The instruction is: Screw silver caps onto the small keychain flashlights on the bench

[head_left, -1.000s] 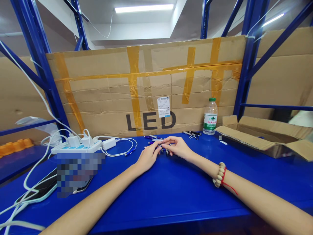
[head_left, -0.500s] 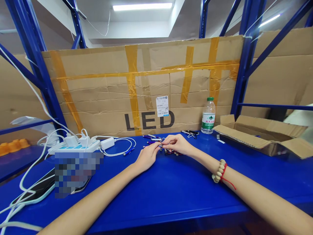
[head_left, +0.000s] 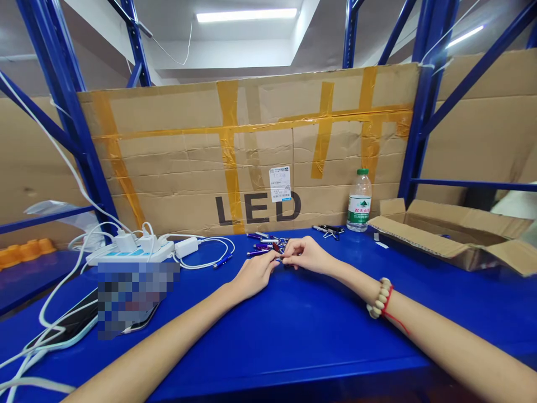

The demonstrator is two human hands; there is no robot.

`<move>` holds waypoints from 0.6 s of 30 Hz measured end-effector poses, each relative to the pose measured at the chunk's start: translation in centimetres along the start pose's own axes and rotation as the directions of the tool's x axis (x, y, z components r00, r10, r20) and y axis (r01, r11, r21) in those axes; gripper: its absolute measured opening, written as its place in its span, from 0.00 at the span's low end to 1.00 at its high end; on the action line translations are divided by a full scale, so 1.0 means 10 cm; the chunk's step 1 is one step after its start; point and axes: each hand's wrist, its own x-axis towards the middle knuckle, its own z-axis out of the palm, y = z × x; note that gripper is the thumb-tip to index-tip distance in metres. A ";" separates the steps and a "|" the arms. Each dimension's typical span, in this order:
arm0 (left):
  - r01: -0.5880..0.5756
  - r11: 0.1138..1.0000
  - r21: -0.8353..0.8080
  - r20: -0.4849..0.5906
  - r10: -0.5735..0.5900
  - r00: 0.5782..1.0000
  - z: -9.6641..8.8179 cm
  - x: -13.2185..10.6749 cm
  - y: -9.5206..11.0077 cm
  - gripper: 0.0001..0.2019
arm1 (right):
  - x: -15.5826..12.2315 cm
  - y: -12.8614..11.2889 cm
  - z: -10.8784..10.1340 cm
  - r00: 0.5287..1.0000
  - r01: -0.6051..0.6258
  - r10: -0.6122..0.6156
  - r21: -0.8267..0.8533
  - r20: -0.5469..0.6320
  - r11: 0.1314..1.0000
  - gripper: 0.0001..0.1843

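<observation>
- The left hand [head_left: 255, 273] and right hand [head_left: 309, 255] nearly meet at the fingertips above the table [head_left: 319, 336], perhaps so one steadies what the other works.
- Each grip is pinched inward; I cannot tell what, if anything, either holds, as the fingers cover it.
- Pens [head_left: 257, 253] lie just beyond the fingertips, probably for easy reach, some partly hidden.
- A blurred patch [head_left: 134, 296] masks things at left.

Blue worktop [head_left: 293, 336] between blue metal uprights [head_left: 420, 129]. Taped cardboard panel [head_left: 176, 168] behind, printed "LED". Overhead: 2 lit tube lights [head_left: 247, 15], pale ceiling [head_left: 235, 53].
</observation>
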 end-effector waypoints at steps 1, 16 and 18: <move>0.007 1.000 -0.001 -0.002 -0.007 1.000 0.00 0.00 0.00 0.12 | 0.00 -0.01 0.01 1.000 -0.008 0.008 -0.014 -0.009 1.000 0.17; 0.023 0.999 -0.047 -0.092 -0.027 0.995 0.02 0.02 -0.01 0.11 | 0.02 -0.12 0.06 0.977 -0.199 0.197 -0.018 -0.082 0.980 0.16; 0.029 0.999 -0.044 -0.097 -0.033 0.995 0.03 0.02 -0.01 0.11 | 0.02 -0.14 0.06 0.970 -0.228 0.226 -0.020 -0.088 0.973 0.16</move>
